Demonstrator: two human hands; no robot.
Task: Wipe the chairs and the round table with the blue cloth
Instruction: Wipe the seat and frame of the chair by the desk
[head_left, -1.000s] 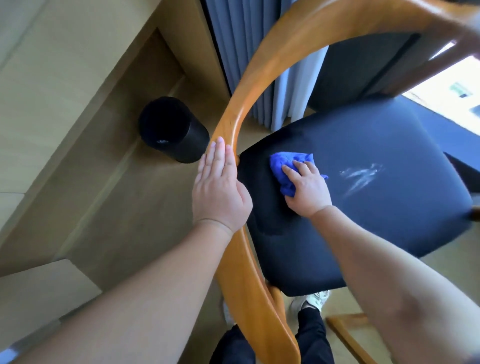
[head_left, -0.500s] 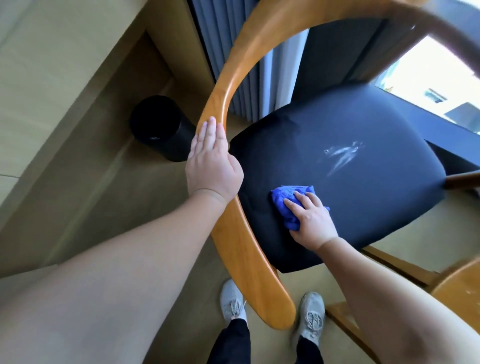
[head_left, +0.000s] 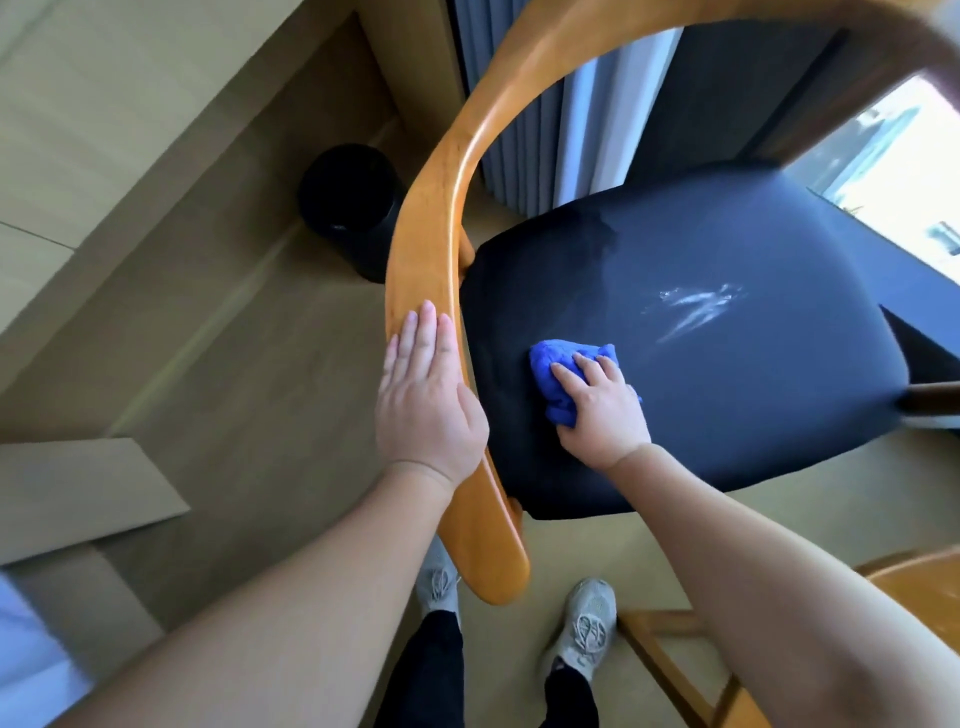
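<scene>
Our right hand (head_left: 605, 415) grips the bunched blue cloth (head_left: 549, 366) on the dark padded seat (head_left: 753, 415); the white smear (head_left: 696, 312) lies ahead-right. Left hand (head_left: 426, 410) lies flat on the curved wooden rail (head_left: 431, 234).

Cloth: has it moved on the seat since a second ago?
Yes. The cloth, in the right hand, slid toward the person, judged against the white smear.

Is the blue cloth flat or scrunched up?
Scrunched up: the cloth is a bunched lump under the right hand on the seat.
</scene>
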